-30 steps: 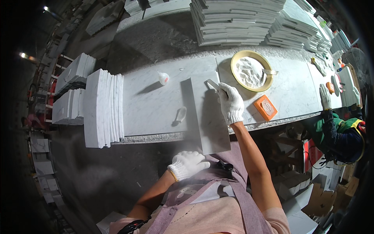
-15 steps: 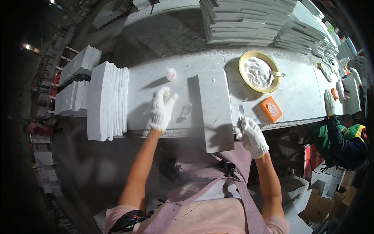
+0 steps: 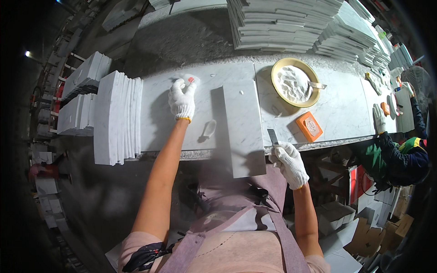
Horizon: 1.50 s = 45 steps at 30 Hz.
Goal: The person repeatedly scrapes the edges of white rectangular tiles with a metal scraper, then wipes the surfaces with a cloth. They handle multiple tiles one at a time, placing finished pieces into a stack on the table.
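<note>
Left hand (image 3: 182, 101) in a white knit glove is stretched out to the far side of the marble bench (image 3: 346, 113), fingers loosely spread and resting on a small white container with a red spot (image 3: 191, 79). Right hand (image 3: 288, 163), gloved too, is closed around a thin flat blade (image 3: 273, 136) at the near edge, just right of the marble slab (image 3: 243, 127) that hangs over the bench toward the person. A yellow dish of white powder (image 3: 296, 82) and an orange block (image 3: 309, 126) sit to the right. Tiles stand stacked on the left (image 3: 116, 118).
</note>
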{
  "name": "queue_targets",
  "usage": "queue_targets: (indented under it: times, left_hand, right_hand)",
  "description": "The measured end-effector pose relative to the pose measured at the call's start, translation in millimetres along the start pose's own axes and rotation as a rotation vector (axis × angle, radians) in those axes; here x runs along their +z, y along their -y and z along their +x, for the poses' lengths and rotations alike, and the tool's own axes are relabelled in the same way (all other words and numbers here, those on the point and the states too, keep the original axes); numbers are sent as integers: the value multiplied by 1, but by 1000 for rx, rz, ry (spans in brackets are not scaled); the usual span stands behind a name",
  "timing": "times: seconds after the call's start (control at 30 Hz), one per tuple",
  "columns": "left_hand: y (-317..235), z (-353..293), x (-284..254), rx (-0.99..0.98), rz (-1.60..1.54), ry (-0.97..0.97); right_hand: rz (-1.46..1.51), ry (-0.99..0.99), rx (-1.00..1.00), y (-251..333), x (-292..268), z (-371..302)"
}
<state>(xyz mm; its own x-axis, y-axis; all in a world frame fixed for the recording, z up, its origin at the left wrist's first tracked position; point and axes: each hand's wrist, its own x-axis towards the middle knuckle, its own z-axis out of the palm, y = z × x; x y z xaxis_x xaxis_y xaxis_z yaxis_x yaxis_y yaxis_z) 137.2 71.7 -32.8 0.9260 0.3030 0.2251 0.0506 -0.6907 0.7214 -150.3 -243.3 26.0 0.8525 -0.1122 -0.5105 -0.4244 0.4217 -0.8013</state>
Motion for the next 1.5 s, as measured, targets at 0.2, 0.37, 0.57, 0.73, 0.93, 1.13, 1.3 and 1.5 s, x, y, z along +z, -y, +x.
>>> queue_targets:
  times: [0.2,0.37,0.57,0.73,0.93,1.13,1.3,1.5]
  left_hand:
    - [-6,2,-1,-69,1,6]
    - [-28,16,-11,-146,203,72]
    - [-37,45,-13,-201,367,229]
    - [-19,59,8,-154,276,244]
    - [-2,60,8,-51,148,407]
    - [-66,35,-17,53,-100,396]
    - [-222,27,-49,512,-551,658]
    - [-404,-4,-71,705,-579,892]
  right_hand:
    - [34,94,-12,2,7,7]
    - [-5,20,-25,-3,11,-1]
    - [-79,57,-36,3,17,-7]
    - [-55,33,-19,-1,18,-11]
    - [-13,-27,-36,-19,7,-14]
    - [48,16,39,-36,-20,-39]
    - [86,13,36,-40,-39,-60]
    - [185,-38,-63,-44,-35,-88]
